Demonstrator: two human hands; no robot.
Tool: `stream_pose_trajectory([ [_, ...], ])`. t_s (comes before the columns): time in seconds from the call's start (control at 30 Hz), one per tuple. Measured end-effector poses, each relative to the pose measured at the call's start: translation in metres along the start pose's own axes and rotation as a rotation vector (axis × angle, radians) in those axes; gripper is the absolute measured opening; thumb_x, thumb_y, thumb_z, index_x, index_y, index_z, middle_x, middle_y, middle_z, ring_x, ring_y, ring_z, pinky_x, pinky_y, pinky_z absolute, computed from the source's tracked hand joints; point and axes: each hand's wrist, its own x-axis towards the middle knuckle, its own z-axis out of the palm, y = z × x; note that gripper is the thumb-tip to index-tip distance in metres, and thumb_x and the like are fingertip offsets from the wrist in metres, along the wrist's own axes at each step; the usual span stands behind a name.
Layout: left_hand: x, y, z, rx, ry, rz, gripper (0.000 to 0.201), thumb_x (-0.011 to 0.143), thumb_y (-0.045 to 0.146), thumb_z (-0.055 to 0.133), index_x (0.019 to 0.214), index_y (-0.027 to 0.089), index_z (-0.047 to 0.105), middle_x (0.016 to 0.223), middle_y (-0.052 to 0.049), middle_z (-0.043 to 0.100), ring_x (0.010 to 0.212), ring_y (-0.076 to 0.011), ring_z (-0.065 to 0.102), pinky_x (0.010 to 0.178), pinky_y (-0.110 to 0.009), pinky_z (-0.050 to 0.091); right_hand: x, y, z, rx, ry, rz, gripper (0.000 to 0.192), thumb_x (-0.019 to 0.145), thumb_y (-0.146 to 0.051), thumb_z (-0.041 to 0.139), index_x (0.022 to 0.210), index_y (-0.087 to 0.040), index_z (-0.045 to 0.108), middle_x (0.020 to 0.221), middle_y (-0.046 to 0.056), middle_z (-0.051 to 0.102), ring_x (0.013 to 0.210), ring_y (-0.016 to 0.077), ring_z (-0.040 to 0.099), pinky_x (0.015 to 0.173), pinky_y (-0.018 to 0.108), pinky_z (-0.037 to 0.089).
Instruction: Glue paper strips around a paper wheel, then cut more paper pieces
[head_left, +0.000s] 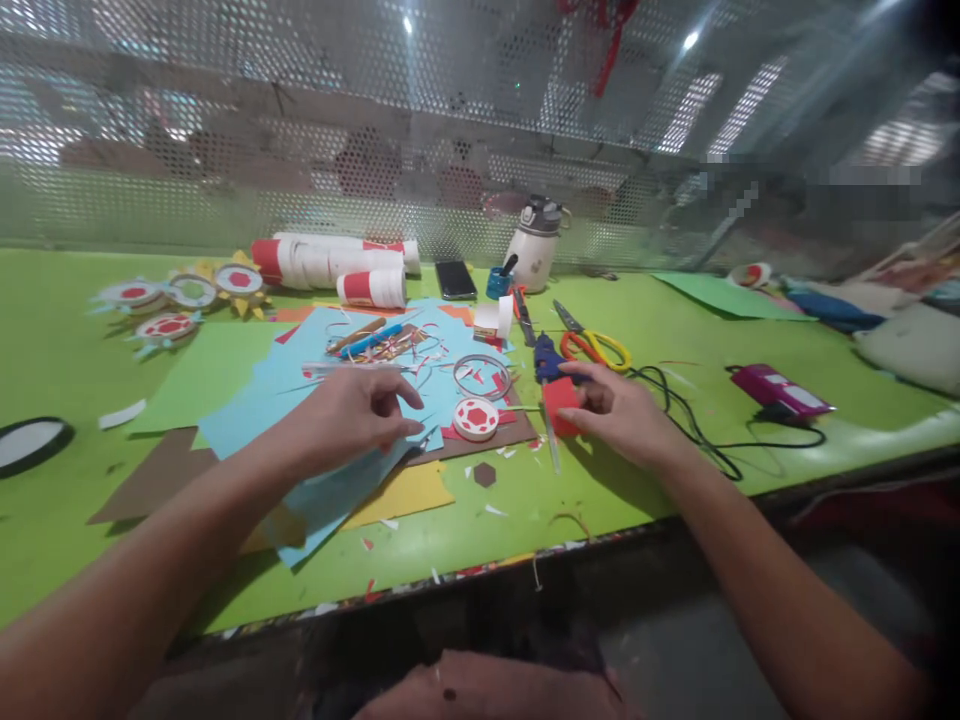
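My right hand (613,408) pinches a small red piece of paper (561,406) between thumb and fingers, just in front of a blue glue gun (547,358). Over the blue paper sheets (259,405) hovers my left hand (364,408), its thumb and fingers apart with nothing between them. Between the hands lies a round white disc with red shapes (475,418). Behind it is a clear-centred ring (481,376). A small brown hexagon (484,474) rests on the green table (442,545) nearer to me.
Paper cups (373,288) lie stacked on their sides at the back, near a phone (455,280) and a bottle (532,245). Scissors (596,345) and a black cable (694,430) are at right. Flower-like paper pieces (240,282) stand at left. Paper scraps litter the table.
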Motion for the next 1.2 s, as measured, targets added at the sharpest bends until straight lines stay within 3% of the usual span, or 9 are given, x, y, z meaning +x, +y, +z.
stream_pose_trajectory([
  [0.17,-0.011,0.019,0.008,-0.042,-0.211,0.063,0.028,0.076,0.035,0.06,0.099,0.02,0.068,0.069,0.0,0.071,0.06,-0.0134,0.062,0.056,-0.024,0.044,-0.001,0.001,0.006,-0.045,0.016,-0.062,0.049,0.074,-0.033,0.066,0.119,-0.014,0.059,0.066,-0.001,0.062,0.057,0.0154,0.058,0.054,0.028,0.048],
  [0.27,-0.014,0.026,0.012,0.089,-0.191,0.075,0.03,0.076,0.03,0.057,0.103,0.024,0.069,0.081,0.0,0.075,0.071,-0.015,0.064,0.063,-0.025,0.045,-0.001,-0.001,0.007,-0.13,0.085,-0.111,0.028,0.077,-0.034,0.064,0.097,-0.015,0.069,0.074,0.004,0.067,0.06,0.016,0.057,0.058,0.031,0.048],
  [0.4,-0.013,0.024,0.017,0.137,-0.16,0.039,0.03,0.074,0.032,0.06,0.101,0.024,0.071,0.071,0.0,0.072,0.06,-0.0148,0.06,0.056,-0.025,0.042,-0.001,-0.012,0.004,-0.268,0.207,-0.219,0.017,0.08,-0.031,0.062,0.083,-0.016,0.07,0.087,0.009,0.067,0.07,0.0196,0.057,0.066,0.035,0.047],
  [0.5,-0.012,0.02,0.022,0.113,-0.133,0.035,0.028,0.074,0.033,0.059,0.098,0.023,0.072,0.066,0.0,0.069,0.057,-0.0145,0.057,0.054,-0.025,0.041,0.002,-0.027,0.006,-0.338,0.18,-0.302,0.012,0.082,-0.027,0.059,0.079,-0.018,0.068,0.084,0.008,0.067,0.074,0.02,0.059,0.067,0.034,0.047],
  [0.6,-0.008,0.014,0.02,0.08,-0.044,0.107,0.029,0.073,0.033,0.062,0.097,0.022,0.072,0.072,-0.001,0.069,0.062,-0.0149,0.058,0.057,-0.026,0.043,0.006,-0.043,0.015,-0.398,0.058,-0.377,0.011,0.084,-0.022,0.058,0.08,-0.019,0.068,0.08,0.005,0.067,0.075,0.0183,0.06,0.07,0.032,0.048],
  [0.67,-0.005,0.009,0.013,0.048,0.085,0.123,0.027,0.071,0.034,0.065,0.092,0.019,0.072,0.071,-0.002,0.067,0.063,-0.0148,0.057,0.057,-0.026,0.043,0.009,-0.052,0.025,-0.451,-0.045,-0.421,0.011,0.085,-0.022,0.059,0.087,-0.017,0.069,0.084,0.007,0.068,0.079,0.0191,0.061,0.074,0.032,0.049],
  [0.87,0.0,0.002,-0.016,-0.058,0.48,-0.05,0.022,0.073,0.037,0.064,0.077,0.016,0.069,0.053,0.001,0.056,0.048,-0.0101,0.044,0.047,-0.024,0.034,0.012,-0.06,0.056,-0.608,-0.203,-0.49,0.046,0.084,-0.043,0.063,0.119,-0.014,0.062,0.104,0.018,0.064,0.1,0.0344,0.056,0.08,0.046,0.047],
  [1.0,0.002,-0.002,-0.022,-0.083,0.54,-0.038,0.021,0.074,0.035,0.062,0.064,0.016,0.063,0.052,0.002,0.054,0.047,-0.0087,0.042,0.047,-0.023,0.033,0.013,-0.061,0.06,-0.607,-0.206,-0.482,0.051,0.085,-0.041,0.063,0.128,-0.015,0.056,0.113,0.018,0.063,0.105,0.0347,0.055,0.084,0.048,0.048],
  [1.2,0.003,-0.004,-0.02,-0.01,0.525,-0.063,0.021,0.074,0.037,0.061,0.072,0.016,0.067,0.057,0.0,0.06,0.051,-0.0106,0.047,0.049,-0.023,0.035,0.023,-0.063,0.033,-0.462,-0.097,-0.385,0.055,0.084,-0.039,0.063,0.133,-0.016,0.05,0.107,0.012,0.067,0.088,0.0242,0.065,0.078,0.04,0.054],
])
